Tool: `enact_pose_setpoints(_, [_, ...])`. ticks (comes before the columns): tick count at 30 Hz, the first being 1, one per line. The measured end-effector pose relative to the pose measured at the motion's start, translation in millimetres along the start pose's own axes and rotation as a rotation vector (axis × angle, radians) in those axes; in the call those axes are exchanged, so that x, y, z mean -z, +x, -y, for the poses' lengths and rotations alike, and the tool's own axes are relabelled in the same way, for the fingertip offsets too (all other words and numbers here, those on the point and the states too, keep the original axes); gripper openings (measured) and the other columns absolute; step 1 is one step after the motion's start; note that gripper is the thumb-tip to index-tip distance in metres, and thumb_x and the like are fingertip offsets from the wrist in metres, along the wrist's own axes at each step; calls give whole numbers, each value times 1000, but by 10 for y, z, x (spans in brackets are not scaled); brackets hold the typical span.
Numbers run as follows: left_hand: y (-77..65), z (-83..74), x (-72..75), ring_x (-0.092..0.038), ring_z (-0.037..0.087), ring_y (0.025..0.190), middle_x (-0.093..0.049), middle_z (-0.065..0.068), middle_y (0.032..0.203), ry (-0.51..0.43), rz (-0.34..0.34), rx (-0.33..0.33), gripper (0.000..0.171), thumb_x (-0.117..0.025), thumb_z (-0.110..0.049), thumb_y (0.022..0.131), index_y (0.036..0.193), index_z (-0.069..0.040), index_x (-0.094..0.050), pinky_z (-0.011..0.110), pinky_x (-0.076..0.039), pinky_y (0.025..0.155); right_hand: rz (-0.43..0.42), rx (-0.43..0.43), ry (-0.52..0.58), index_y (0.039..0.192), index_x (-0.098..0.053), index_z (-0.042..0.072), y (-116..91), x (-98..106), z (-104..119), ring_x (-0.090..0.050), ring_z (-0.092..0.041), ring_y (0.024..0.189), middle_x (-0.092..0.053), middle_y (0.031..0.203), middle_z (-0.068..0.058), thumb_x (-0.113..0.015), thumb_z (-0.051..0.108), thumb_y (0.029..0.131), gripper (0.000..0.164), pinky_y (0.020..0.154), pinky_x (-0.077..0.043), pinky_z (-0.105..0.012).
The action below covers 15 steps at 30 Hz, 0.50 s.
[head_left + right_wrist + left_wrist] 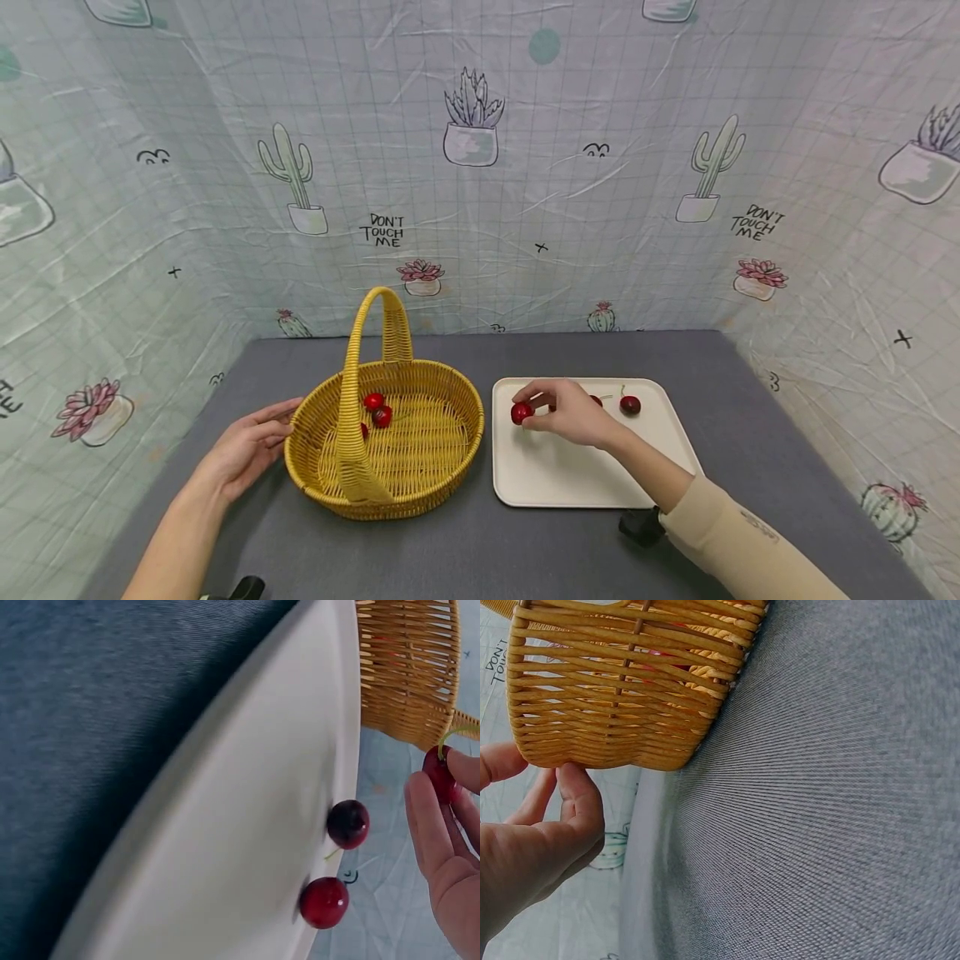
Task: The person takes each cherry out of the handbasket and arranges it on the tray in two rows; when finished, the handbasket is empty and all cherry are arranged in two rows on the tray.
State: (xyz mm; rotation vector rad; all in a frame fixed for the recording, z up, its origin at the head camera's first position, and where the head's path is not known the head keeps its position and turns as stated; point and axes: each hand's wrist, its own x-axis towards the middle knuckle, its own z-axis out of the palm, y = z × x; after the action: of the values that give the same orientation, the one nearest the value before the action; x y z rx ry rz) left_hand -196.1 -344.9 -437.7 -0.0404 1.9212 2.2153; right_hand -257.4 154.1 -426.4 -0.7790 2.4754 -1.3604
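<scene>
A yellow wicker basket (pixel 459 467) with a tall arched handle stands on the grey table, with red cherries (pixel 382 417) inside near its left side. My left hand (pixel 251 446) rests its fairly straight fingertips on the outer left side of the basket, by the rim. Over the left part of a white tray (pixel 570 483), my right hand (pixel 572 414) pinches a cherry (pixel 441 774) between thumb and fingers, its green stem upward in the right wrist view. More cherries lie behind that hand, among them a dark red cherry (pixel 630 406) with a stem; others are partly hidden.
The tray sits just right of the basket, a narrow strip of table (pixel 487 533) between them. A printed cloth (pixel 540 192) with cactus drawings hangs around the back and sides. A black strap (pixel 641 527) shows at my right wrist.
</scene>
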Motion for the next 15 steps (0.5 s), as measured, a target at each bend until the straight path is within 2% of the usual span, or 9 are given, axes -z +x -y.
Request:
enact_pose_setpoints(9, [-6, -14, -15, -63, 6, 111, -64, -11, 122, -9, 0, 9, 65, -54, -2, 105, 160, 7, -21, 26, -54, 91, -2, -5, -49, 111, -77, 11, -74, -42, -84, -65, -17, 100, -72, 103, 4, -82, 9, 86, 26, 91, -49, -43])
enact_pose_setpoints(12, [-12, -15, -15, -64, 7, 111, -64, -10, 122, -16, 4, 5, 63, -54, -1, 105, 160, 6, -24, 26, -54, 91, 15, -16, -31, 110, -76, 10, -100, -65, -122, -65, -19, 100, -72, 102, 3, -82, 6, 86, 25, 91, -50, -44])
enact_pose_setpoints(15, [-19, -16, -10, -64, 6, 112, -65, -11, 122, -22, 9, 0, 61, -54, 0, 105, 159, 5, -26, 26, -54, 91, 21, -23, -22, 108, -76, 10, -117, -95, -153, -65, -20, 99, -71, 100, 2, -82, 4, 85, 25, 87, -52, -41])
